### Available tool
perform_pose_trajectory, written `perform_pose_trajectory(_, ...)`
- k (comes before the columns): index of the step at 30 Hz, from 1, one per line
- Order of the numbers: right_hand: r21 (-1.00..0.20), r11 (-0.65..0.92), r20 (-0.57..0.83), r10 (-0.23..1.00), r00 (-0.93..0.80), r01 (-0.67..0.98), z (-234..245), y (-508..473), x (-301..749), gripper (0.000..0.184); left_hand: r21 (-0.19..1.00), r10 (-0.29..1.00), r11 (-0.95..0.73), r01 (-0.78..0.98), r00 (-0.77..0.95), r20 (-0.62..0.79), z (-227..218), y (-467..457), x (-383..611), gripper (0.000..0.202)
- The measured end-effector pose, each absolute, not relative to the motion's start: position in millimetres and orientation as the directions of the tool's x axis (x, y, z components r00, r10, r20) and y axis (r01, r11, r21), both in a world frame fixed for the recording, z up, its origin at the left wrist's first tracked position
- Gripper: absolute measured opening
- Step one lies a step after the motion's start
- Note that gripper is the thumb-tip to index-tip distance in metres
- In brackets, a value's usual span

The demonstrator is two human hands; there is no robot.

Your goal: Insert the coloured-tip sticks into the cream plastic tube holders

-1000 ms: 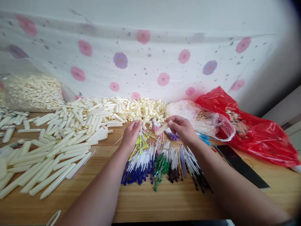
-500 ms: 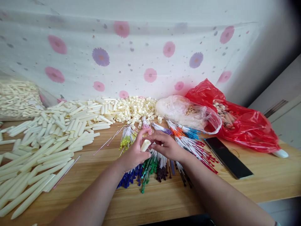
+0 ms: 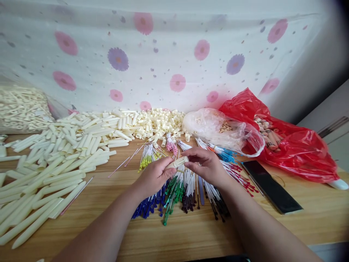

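My left hand (image 3: 155, 176) and my right hand (image 3: 206, 165) meet over the middle of the wooden table (image 3: 191, 233). Together they pinch a short cream plastic tube (image 3: 179, 162), held level between the fingertips of both hands. Whether a small ring part sits on the tube's left end I cannot make out. Under the hands lie fans of thin white sticks with coloured tips: blue (image 3: 147, 206), green (image 3: 171, 193), dark brown (image 3: 188, 202), yellow (image 3: 145, 157), pink (image 3: 171, 142) and red (image 3: 240, 176).
Long and short cream tubes (image 3: 62, 153) cover the table's left half. Small cream ring parts (image 3: 163, 123) are heaped at the back. A clear bag (image 3: 220, 129), a red bag (image 3: 294, 145) and a black phone (image 3: 271, 185) lie right. A flowered cloth (image 3: 163, 54) hangs behind.
Both hands drew back from the heap at the rear toward me. The tube went from my right hand to my left palm and is now held level by both.
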State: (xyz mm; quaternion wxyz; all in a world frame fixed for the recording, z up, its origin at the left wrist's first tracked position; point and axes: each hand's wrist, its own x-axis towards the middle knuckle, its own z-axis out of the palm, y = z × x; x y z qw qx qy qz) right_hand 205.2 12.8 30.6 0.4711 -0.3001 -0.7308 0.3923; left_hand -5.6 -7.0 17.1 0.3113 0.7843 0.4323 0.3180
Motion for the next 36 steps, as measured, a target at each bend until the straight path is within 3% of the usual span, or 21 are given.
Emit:
perform_pose_trajectory(8,-0.777,0.562,0.411,0.795,-0.446,0.285,24.0,17.5,203.3,0.024,0.576,0.859,-0.511,0.638,0.412,0.306,17.7,-7.8,-2.8,0.021)
perform_pose_trajectory(13,-0.630,0.572,0.372,0.816,-0.442,0.525,23.9,16.0,201.0,0.050,0.442,0.839,-0.543,0.714,0.443,0.314,18.7,-9.8,-1.5,0.026)
perform_pose_trajectory(19,-0.675,0.652,0.442,0.733,-0.517,0.347,26.1,15.0,200.9,0.041,0.417,0.865,-0.501,0.759,0.424,0.267,25.5,-12.5,-0.7,0.026)
perform_pose_trajectory(25,-0.649,0.512,0.304,0.853,-0.425,0.562,20.4,17.1,195.5,0.056,0.302,0.871,-0.486,0.820,0.428,0.242,24.6,-11.8,-0.6,0.030)
perform_pose_trajectory(30,-0.799,0.519,0.338,0.806,-0.487,0.305,19.7,17.5,197.3,0.047,0.337,0.899,-0.435,0.835,0.380,0.219,27.2,-12.2,1.9,0.026)
perform_pose_trajectory(36,-0.708,0.512,0.324,0.848,-0.420,0.487,18.3,18.7,197.3,0.049,0.291,0.893,-0.445,0.847,0.398,0.209,25.8,-12.2,3.2,0.029)
